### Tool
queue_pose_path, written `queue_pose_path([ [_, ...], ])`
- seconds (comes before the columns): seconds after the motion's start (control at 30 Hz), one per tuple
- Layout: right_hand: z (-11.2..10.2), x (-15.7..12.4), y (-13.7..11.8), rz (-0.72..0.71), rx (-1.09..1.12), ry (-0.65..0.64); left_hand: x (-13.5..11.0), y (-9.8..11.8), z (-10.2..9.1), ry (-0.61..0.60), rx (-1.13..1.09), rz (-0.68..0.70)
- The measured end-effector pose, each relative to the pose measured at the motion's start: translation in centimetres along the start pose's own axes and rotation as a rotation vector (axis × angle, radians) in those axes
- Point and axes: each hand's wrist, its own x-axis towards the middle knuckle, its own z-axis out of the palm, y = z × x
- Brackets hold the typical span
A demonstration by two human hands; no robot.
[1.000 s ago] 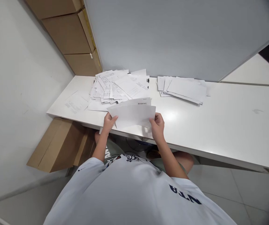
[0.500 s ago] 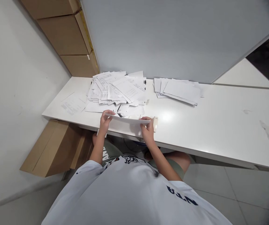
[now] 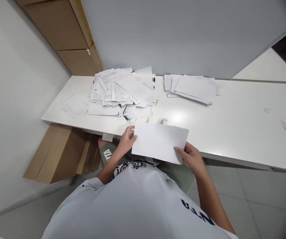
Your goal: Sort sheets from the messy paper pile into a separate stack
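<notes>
White paper sheet [image 3: 159, 143] is grasped by the fingers of both hands, left hand [image 3: 126, 141] on its left edge, right hand [image 3: 191, 157] at its lower corner; a loose document pile [image 3: 121, 91] lies beyond the left fingers on the bench [image 3: 242, 113].

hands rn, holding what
Left hand: holding the left edge of a white rectangular paper sheet.
Right hand: holding the same sheet's lower right corner.

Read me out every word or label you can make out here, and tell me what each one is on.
"NTA", dark letters, upside down in this view, on the white T-shirt.
"NTA", pale letters, on the olive shorts.
The printed papers on the desk are too small to read.
The white sheet shows no print on this side.
</notes>
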Motion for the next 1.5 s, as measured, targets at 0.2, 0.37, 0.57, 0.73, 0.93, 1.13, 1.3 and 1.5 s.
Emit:
queue_pose_path([
  [0.2,-1.8,-3.5,4.3,0.247,0.253,0.038,-1.0,-2.4,4.9,-0.133,0.007,-0.113],
  [0.37,-3.3,-4.8,5.5,0.232,0.315,0.172,-1.1,-2.5,7.1,-0.177,0.141,-0.105],
  [0.57,-5.4,-4.8,6.3,0.231,0.333,0.25,1.3,-0.1,7.9,-0.171,0.286,0.013],
  [0.73,-6.1,-4.7,6.3,0.193,0.33,0.243,3.4,0.9,8.4,-0.145,0.285,0.082],
  [0.93,-5.7,-4.4,6.3,0.184,0.312,0.329,7.5,2.6,8.9,-0.114,0.289,0.311],
  [1.13,-5.4,-4.2,6.3,0.198,0.325,0.356,13.4,2.3,13.9,-0.341,0.646,0.498],
  [1.3,-5.2,-4.5,6.7,0.233,0.31,0.374,14.0,0.8,16.3,-0.4,0.88,0.402],
  [1.5,-4.9,-5.2,6.7,0.23,0.226,0.384,13.4,0.6,15.8,-0.346,0.855,0.395],
])
